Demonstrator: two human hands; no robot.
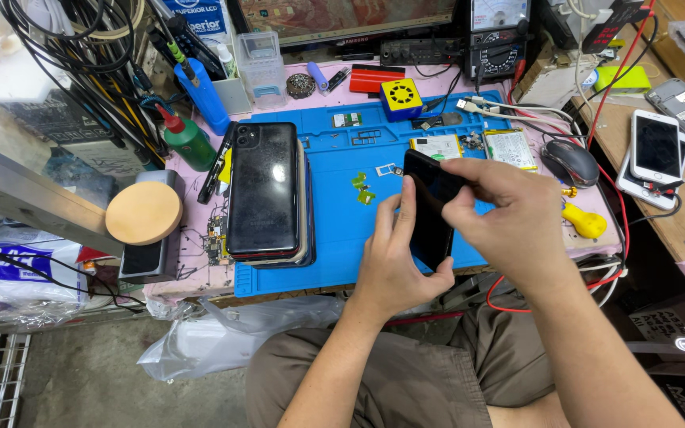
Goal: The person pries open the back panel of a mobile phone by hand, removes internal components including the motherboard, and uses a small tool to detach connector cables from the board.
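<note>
Head view shows both hands over the near edge of the blue rubber work mat (342, 261) on the table. Left hand (390, 261) cradles a glossy black smartphone (430, 210) from below, grip closed on its lower end; right hand (509, 214) pinches its upper edge. At the table's far edge, a clear plastic box (262, 67) holds contents too blurred to make out. Fingers hide the phone's right side.

A phone repair workshop is shown: a blue silicone repair mat (342, 198) is laid mid-frame, a stack of smartphones (267, 194) is piled at its left, an analogue multimeter (499, 36) is stood upper right, and tangled cables (81, 47) are hung upper left.
</note>
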